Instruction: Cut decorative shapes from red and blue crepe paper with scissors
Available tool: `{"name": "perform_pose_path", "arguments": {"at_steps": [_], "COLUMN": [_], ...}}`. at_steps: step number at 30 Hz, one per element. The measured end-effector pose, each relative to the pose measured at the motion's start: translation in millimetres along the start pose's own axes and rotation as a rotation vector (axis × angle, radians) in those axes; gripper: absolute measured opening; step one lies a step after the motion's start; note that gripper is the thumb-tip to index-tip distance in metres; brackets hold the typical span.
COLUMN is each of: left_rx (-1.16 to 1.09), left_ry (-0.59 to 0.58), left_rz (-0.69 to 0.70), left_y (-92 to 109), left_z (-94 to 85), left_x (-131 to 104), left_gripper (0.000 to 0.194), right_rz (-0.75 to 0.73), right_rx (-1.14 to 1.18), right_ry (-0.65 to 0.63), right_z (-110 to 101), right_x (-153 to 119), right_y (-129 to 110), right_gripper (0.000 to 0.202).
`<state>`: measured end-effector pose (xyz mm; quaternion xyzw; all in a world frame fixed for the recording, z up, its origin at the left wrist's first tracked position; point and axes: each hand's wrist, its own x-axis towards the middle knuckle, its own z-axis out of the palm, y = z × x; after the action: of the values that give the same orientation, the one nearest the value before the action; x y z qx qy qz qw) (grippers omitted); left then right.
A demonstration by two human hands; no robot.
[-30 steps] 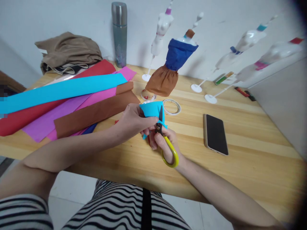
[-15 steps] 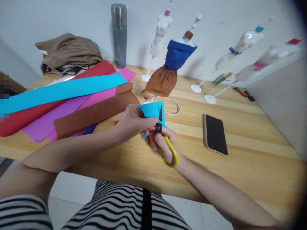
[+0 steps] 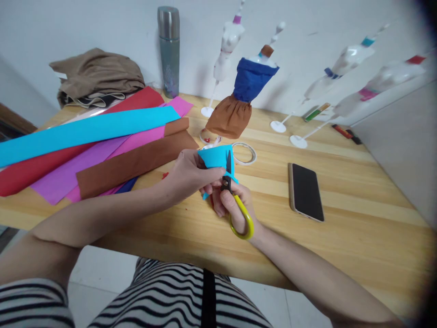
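My left hand pinches a small piece of bright blue paper or thin fabric above the table's front middle. In my right hand is a pair of scissors with yellow handles and dark blades. The blades point up and lie across the right part of the blue piece, close to my left thumb. Part of the blue piece hangs below my left fingers. How far the blades are apart is hard to make out.
Coloured sheets, with a brown strip in front, lie at left beside folded cloth and a thermos. Several white mannequins stand behind, one in a blue and brown dress. A tape roll and a phone lie at right.
The hands, scissors and blue piece look almost the same as before. The view has shifted very slightly. At the far left edge, a pixelated patch no longer shows.
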<state>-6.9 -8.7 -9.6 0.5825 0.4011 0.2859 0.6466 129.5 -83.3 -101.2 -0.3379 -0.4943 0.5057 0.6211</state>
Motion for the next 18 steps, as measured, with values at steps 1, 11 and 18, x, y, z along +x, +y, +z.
{"name": "perform_pose_path", "arguments": {"at_steps": [1, 11, 18], "left_rx": [0.002, 0.007, 0.001], "left_ry": [-0.003, -0.016, -0.035], "left_rz": [-0.001, 0.018, 0.047], "left_y": [0.4, -2.6, -6.7], "left_z": [0.1, -0.9, -2.4], "left_x": [0.0, 0.6, 1.9], "left_gripper": [0.019, 0.020, 0.023], "right_rz": [0.003, 0.029, 0.030], "right_rx": [0.002, -0.004, -0.026], "right_ry": [0.001, 0.023, -0.006], "right_z": [-0.5, -1.5, -5.3], "right_x": [-0.4, -3.0, -6.7], "right_y": [0.6, 3.1, 7.1], "right_gripper": [0.033, 0.040, 0.038]}}
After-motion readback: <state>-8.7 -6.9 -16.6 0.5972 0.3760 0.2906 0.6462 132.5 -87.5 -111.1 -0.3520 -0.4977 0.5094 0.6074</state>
